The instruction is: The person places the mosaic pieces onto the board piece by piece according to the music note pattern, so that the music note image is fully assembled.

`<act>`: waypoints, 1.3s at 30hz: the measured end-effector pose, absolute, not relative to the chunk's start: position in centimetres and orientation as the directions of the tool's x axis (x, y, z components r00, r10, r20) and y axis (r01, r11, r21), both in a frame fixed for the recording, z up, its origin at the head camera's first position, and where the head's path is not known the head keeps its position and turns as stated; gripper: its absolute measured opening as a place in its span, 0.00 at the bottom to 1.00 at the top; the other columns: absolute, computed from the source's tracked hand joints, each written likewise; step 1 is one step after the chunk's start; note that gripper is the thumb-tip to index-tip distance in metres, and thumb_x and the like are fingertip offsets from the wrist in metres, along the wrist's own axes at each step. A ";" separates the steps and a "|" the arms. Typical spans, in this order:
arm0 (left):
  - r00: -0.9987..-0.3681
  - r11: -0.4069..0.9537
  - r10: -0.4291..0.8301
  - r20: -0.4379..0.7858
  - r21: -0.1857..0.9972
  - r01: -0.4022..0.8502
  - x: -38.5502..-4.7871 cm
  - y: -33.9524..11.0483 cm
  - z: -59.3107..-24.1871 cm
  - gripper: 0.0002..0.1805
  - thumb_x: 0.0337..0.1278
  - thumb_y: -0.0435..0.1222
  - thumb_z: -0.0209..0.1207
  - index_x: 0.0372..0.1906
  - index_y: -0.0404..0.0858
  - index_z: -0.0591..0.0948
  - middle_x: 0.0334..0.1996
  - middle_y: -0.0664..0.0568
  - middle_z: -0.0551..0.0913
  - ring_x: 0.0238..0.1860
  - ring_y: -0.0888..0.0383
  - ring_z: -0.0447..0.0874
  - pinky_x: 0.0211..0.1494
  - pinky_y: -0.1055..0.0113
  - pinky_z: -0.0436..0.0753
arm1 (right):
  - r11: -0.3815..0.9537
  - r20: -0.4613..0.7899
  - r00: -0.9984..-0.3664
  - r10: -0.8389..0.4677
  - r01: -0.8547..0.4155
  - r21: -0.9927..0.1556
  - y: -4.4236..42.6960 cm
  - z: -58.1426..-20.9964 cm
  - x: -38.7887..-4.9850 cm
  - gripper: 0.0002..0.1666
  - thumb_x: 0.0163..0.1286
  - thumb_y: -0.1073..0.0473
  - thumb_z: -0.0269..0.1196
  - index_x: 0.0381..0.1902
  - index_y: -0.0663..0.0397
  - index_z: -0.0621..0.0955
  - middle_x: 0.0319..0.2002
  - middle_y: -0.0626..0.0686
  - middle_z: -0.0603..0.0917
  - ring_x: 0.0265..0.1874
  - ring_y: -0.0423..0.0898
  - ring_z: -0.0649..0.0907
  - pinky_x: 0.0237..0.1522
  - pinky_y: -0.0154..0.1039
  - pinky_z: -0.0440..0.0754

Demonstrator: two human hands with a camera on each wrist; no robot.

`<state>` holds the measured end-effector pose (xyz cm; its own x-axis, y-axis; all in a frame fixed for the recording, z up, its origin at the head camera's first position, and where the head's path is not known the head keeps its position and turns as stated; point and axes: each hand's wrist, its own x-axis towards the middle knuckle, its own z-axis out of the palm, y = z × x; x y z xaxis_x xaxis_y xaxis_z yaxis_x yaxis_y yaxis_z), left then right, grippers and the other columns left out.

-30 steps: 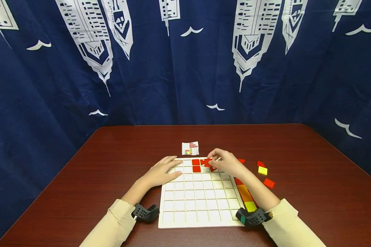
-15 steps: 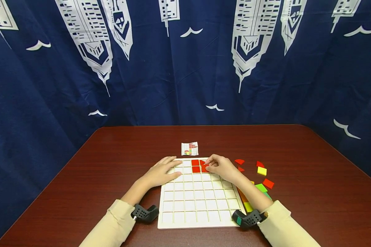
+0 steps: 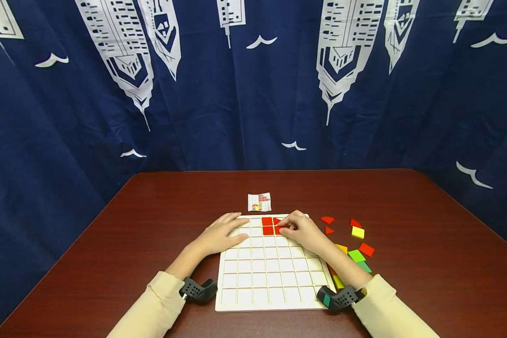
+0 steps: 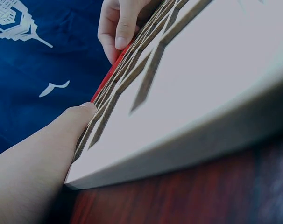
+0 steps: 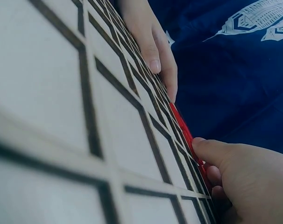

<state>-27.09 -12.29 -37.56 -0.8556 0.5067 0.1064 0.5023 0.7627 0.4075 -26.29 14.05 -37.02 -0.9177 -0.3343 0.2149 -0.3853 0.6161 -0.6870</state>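
A white gridded board (image 3: 257, 266) lies on the table. Flat and spread, the left hand (image 3: 221, 238) rests on its upper left edge. Two red squares (image 3: 267, 226) sit one above the other in top cells, with a pointed red piece (image 3: 276, 221) to the right of the upper one. The right hand (image 3: 305, 232) pinches a red piece (image 3: 277, 230) at the cell beside the lower square, its far side hidden by the fingers. In the right wrist view, the right thumb (image 5: 211, 150) touches the red pieces (image 5: 184, 131) low on the board.
Behind the board lies a small printed card (image 3: 259, 202). Loose red pieces (image 3: 327, 219), a yellow square (image 3: 357, 232) and green pieces (image 3: 357, 256) are scattered right of the board. More pieces are partly under the right forearm. A blue curtain (image 3: 236, 103) hangs behind the table.
The right hand has come left and down, bringing its red piece onto the cell beside the lower red square. Its forearm has uncovered green pieces. The left hand has stayed put.
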 end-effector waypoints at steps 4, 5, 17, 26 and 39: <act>-0.857 0.762 0.503 0.109 0.413 0.499 -27.1 -12.3 -37.5 0.28 0.59 0.57 0.48 0.64 0.56 0.66 0.69 0.53 0.58 0.71 0.51 0.50 0.67 0.44 0.57 | 0.637 0.201 -0.898 -0.391 -0.421 -0.645 14.1 -36.6 -26.1 0.10 0.63 0.59 0.60 0.41 0.54 0.82 0.39 0.51 0.74 0.30 0.41 0.70 0.29 0.29 0.68; -0.858 0.762 0.503 0.107 0.413 0.498 -27.0 -12.3 -37.5 0.28 0.59 0.58 0.48 0.64 0.56 0.66 0.69 0.53 0.58 0.71 0.52 0.50 0.67 0.44 0.58 | 0.649 0.190 -0.893 -0.409 -0.431 -0.627 14.2 -36.4 -26.0 0.11 0.63 0.58 0.60 0.42 0.55 0.82 0.40 0.51 0.75 0.30 0.41 0.70 0.31 0.29 0.69; -0.859 0.762 0.503 0.098 0.418 0.494 -26.8 -12.2 -37.5 0.29 0.59 0.57 0.48 0.65 0.56 0.65 0.69 0.53 0.57 0.71 0.52 0.49 0.67 0.44 0.57 | 0.584 0.146 -0.895 -0.421 -0.390 -0.712 18.2 -34.5 -25.0 0.20 0.68 0.52 0.54 0.54 0.54 0.75 0.51 0.56 0.77 0.46 0.49 0.79 0.44 0.39 0.79; -0.859 0.766 0.502 0.097 0.410 0.494 -27.0 -12.4 -37.4 0.28 0.59 0.57 0.47 0.65 0.56 0.65 0.69 0.53 0.57 0.71 0.52 0.49 0.67 0.44 0.57 | 0.692 0.119 -0.923 -0.366 -0.356 -0.628 23.3 -34.8 -24.1 0.12 0.65 0.52 0.58 0.44 0.49 0.79 0.38 0.50 0.80 0.37 0.43 0.77 0.37 0.33 0.77; -0.862 0.766 0.498 0.091 0.420 0.486 -27.0 -12.4 -37.5 0.29 0.59 0.57 0.47 0.65 0.57 0.64 0.70 0.54 0.56 0.72 0.52 0.48 0.68 0.44 0.55 | 0.742 0.099 -0.863 -0.495 -0.479 -0.469 24.6 -35.2 -22.6 0.19 0.55 0.42 0.64 0.40 0.45 0.79 0.34 0.41 0.75 0.35 0.33 0.71 0.37 0.29 0.73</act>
<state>-27.05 -12.37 -37.48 -0.8625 0.4980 0.0905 0.4864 0.7660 0.4204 -22.56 24.58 -35.16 -0.8633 -0.4949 0.0988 -0.4790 0.7421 -0.4689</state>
